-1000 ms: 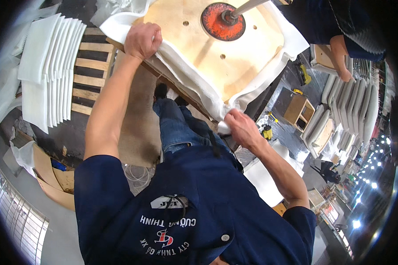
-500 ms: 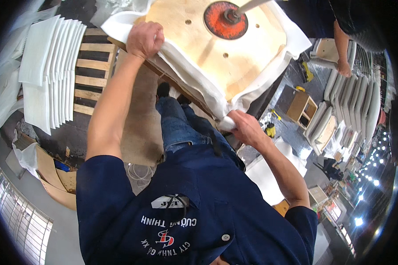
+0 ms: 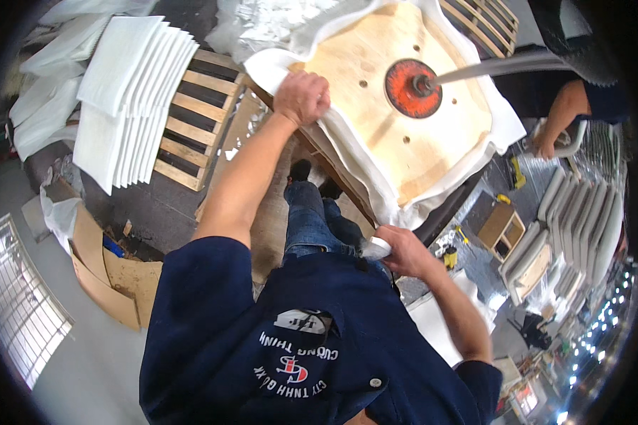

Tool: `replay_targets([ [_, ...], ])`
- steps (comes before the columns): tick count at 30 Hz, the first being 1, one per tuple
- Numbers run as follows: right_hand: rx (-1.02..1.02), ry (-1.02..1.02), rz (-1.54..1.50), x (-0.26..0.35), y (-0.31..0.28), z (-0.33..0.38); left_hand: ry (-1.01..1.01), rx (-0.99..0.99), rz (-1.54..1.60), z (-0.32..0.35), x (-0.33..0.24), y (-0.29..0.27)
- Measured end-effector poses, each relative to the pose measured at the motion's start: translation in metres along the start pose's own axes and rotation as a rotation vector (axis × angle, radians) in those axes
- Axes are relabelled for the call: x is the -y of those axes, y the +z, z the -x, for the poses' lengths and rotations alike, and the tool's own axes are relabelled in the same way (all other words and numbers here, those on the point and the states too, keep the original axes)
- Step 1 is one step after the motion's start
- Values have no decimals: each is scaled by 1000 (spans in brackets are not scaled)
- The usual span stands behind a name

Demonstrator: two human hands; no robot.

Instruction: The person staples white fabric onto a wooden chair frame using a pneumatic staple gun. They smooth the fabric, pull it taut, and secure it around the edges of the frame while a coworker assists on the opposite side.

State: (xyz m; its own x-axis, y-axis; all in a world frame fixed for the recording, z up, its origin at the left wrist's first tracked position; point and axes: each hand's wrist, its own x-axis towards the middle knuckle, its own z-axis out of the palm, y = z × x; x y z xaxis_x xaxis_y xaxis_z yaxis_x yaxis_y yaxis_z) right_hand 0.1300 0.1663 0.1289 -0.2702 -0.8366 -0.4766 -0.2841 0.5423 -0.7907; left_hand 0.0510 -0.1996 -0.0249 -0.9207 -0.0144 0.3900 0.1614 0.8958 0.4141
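1. The wooden panel [image 3: 432,142] lay on white padding [image 3: 354,154], with a red disc [image 3: 402,98] at the panel's middle.
2. The left hand [image 3: 303,98] gripped the padding near the panel's left corner.
3. Apart from it, the right hand [image 3: 407,252] clenched white material [image 3: 376,248] just off the panel's near corner.

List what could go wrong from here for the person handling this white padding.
The white padding ruffles unevenly around the wooden panel, so it might crease. The left hand grips its edge near a corner; if that grip slipped, the padding could spring loose. The red disc sits against the panel; if it shifted, the panel might turn.
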Motion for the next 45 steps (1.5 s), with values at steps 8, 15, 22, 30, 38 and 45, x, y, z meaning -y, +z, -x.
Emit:
replay_targets([
  [8, -832, 177, -788, 41, 16, -105, -126, 62, 157, -8, -8, -21],
  [15, -1106, -52, -274, 76, -32, -244, -507, 442, 1543, -31, -37, -101],
  [22, -1153, 93, -231, 137, -57, -325, -432, 271, 1203, -137, 149, -96],
  [30, -1312, 537, -406, 140, 22, -372, -252, 206, 414, -283, 280, 8],
  [38, -1148, 823, -131, 125, 0, -398, -218, 440, 629, -139, 124, 29],
  [45, -1157, 932, -126, 128, 12, -389, -214, 378, 617, -112, 118, 11],
])
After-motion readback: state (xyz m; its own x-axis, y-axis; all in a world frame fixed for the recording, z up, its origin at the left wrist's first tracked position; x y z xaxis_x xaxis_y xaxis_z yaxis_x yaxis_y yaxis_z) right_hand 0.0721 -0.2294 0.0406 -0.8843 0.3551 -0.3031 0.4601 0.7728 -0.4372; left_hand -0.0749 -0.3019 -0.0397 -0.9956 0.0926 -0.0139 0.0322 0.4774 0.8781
